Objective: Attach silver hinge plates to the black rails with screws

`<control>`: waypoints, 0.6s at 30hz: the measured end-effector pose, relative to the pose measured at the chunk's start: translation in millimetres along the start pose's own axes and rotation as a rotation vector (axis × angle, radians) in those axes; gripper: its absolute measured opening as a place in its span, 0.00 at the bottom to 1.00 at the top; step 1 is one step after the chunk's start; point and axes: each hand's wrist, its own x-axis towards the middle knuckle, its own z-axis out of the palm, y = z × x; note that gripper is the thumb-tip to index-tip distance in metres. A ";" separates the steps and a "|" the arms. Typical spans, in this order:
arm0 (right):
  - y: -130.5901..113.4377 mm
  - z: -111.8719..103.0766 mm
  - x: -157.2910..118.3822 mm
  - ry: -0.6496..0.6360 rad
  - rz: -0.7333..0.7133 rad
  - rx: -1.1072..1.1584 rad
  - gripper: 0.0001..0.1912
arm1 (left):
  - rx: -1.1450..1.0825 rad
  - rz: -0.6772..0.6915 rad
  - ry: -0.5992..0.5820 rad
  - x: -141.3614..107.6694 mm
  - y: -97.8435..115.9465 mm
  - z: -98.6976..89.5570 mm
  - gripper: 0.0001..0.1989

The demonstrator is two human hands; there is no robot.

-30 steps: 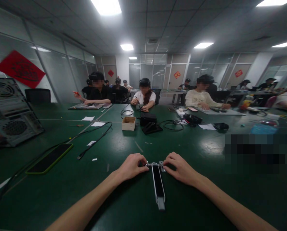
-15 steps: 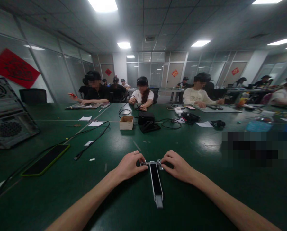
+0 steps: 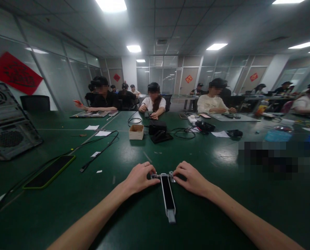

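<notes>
Two bare forearms, the left arm (image 3: 100, 216) and the right arm (image 3: 242, 215), rise from the bottom edge and slant inward, nearly mirroring each other. The left hand (image 3: 140, 178) and the right hand (image 3: 192, 178) face one another, near but apart, backs turned upward. On each, the fingers curl forward and the thumb stretches beneath, tips drawn into a pinch

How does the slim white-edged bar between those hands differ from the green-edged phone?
The white-edged bar is narrow; the green-edged phone is broader. The bar has a grey tab at its near end; none shows on the phone. The left hand and right hand pinch metal fittings at the bar's far end, while the phone lies untouched. Both are long with a dark face.
</notes>
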 end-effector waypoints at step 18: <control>-35.3 -8.6 0.0 -0.140 0.053 0.151 0.07 | -0.050 0.016 0.282 0.8 -9.4 4.3 0.16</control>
